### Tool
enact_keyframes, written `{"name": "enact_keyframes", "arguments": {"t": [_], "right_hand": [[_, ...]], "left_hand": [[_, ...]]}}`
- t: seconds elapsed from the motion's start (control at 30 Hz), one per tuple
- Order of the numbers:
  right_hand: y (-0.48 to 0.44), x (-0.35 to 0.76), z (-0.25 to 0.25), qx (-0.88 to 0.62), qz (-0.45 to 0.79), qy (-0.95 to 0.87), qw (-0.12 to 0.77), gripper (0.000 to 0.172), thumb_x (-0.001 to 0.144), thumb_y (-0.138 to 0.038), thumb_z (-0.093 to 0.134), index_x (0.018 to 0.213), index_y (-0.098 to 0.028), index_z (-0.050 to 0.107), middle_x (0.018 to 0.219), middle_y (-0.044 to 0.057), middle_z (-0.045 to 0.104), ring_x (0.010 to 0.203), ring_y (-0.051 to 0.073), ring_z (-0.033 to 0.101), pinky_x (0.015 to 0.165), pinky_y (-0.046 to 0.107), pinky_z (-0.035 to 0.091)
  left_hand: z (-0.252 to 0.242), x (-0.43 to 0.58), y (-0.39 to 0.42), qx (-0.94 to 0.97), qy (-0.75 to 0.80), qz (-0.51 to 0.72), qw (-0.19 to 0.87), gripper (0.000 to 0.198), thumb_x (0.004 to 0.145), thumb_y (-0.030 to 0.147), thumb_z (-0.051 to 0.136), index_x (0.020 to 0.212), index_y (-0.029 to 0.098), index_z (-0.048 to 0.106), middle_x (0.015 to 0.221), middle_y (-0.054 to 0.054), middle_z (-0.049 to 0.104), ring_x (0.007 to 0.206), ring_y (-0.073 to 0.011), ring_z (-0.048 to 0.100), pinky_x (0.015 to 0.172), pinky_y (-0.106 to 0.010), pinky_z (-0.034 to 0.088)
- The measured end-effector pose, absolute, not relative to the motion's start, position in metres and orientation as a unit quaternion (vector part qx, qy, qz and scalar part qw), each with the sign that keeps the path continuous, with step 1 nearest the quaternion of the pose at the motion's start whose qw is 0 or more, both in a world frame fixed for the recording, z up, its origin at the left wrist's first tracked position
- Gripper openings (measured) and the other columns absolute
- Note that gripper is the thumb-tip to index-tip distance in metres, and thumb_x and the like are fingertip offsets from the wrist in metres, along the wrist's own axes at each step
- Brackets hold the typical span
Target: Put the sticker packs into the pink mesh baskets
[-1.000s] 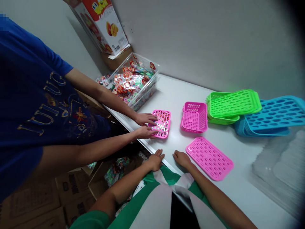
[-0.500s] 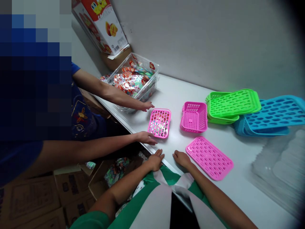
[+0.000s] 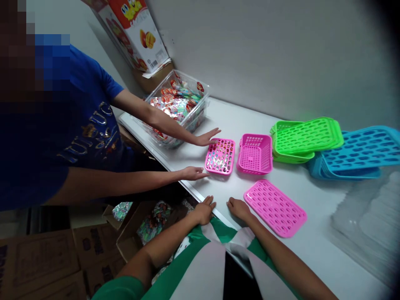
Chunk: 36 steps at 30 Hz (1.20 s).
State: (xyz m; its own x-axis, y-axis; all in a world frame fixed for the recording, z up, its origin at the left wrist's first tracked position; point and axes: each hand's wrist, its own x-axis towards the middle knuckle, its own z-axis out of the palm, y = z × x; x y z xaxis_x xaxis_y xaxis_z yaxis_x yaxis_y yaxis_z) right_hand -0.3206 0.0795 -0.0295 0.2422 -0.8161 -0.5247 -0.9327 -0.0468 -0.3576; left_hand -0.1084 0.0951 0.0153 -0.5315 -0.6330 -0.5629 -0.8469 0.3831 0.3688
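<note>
My left hand (image 3: 204, 209) rests on the near edge of the white table (image 3: 225, 121), fingers loosely curled, holding nothing. My right hand (image 3: 238, 207) lies beside it on the table, fingers curled under, just left of a flat pink lid (image 3: 275, 207). A person in a blue shirt stands at my left; one hand (image 3: 208, 137) touches the far corner of a closed pink basket (image 3: 220, 156) filled with small packets, the other hand (image 3: 191, 173) lies open at its near left. An open, empty pink basket (image 3: 254, 153) sits right of it.
A clear tub (image 3: 178, 106) of colourful packets stands at the back left, a printed carton (image 3: 134, 31) leaning behind it. Green baskets and lids (image 3: 304, 137) and blue ones (image 3: 359, 152) are stacked at the right, clear trays (image 3: 368, 227) nearer. Cardboard boxes (image 3: 62, 254) sit below.
The other person has slid the filled pink basket to the right, up against the empty pink basket. My own hands have not moved.
</note>
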Motion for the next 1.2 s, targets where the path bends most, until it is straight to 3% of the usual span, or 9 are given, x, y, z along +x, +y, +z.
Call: {"name": "enact_keyframes", "arguments": {"t": [0.4, 0.73, 0.87, 1.03, 1.2], "right_hand": [[0.079, -0.321, -0.026, -0.729, 0.103, 0.597, 0.318, 0.031, 0.098, -0.036, 0.033, 0.101, -0.017, 0.058, 0.097, 0.010, 0.068, 0.089, 0.024, 0.064, 0.062, 0.027, 0.033], [0.080, -0.324, -0.012, -0.736, 0.094, 0.574, 0.347, 0.028, 0.098, -0.033, 0.036, 0.099, -0.016, 0.058, 0.097, 0.011, 0.068, 0.089, 0.021, 0.063, 0.064, 0.026, 0.033], [0.090, -0.334, 0.020, -0.741, -0.017, 0.565, 0.363, 0.028, 0.098, -0.034, 0.037, 0.091, -0.018, 0.058, 0.089, 0.006, 0.067, 0.081, 0.018, 0.061, 0.065, 0.025, 0.034], [0.087, -0.394, 0.065, -0.655, -0.269, 0.616, 0.345, 0.035, 0.096, -0.043, 0.033, 0.092, -0.019, 0.058, 0.088, 0.005, 0.065, 0.079, 0.019, 0.059, 0.071, 0.028, 0.040], [0.064, -0.444, 0.084, -0.545, -0.339, 0.689, 0.336, 0.033, 0.091, -0.048, 0.043, 0.097, -0.020, 0.059, 0.083, 0.004, 0.065, 0.074, 0.020, 0.059, 0.069, 0.030, 0.044]], "left_hand": [[0.021, -0.112, 0.105, -0.476, 0.807, 0.310, 0.163, 0.063, 0.084, 0.031, 0.051, 0.142, 0.013, 0.034, 0.156, -0.016, 0.018, 0.144, -0.0280, 0.014, 0.113, -0.040, 0.024], [0.036, -0.127, 0.112, -0.516, 0.773, 0.315, 0.193, 0.065, 0.083, 0.028, 0.052, 0.143, 0.012, 0.032, 0.156, -0.018, 0.015, 0.143, -0.0306, 0.015, 0.109, -0.046, 0.032], [0.035, -0.132, 0.112, -0.527, 0.763, 0.317, 0.198, 0.065, 0.081, 0.026, 0.054, 0.142, 0.015, 0.034, 0.157, -0.016, 0.016, 0.143, -0.0296, 0.015, 0.110, -0.043, 0.030], [0.037, -0.142, 0.101, -0.542, 0.768, 0.322, 0.110, 0.047, 0.084, 0.025, 0.050, 0.130, 0.014, 0.050, 0.139, -0.015, 0.049, 0.129, -0.0283, 0.045, 0.105, -0.039, 0.039], [0.057, -0.150, 0.035, -0.640, 0.706, 0.236, -0.189, 0.038, 0.091, 0.032, 0.039, 0.120, 0.013, 0.056, 0.121, -0.013, 0.060, 0.117, -0.0226, 0.054, 0.102, -0.035, 0.041]]}}
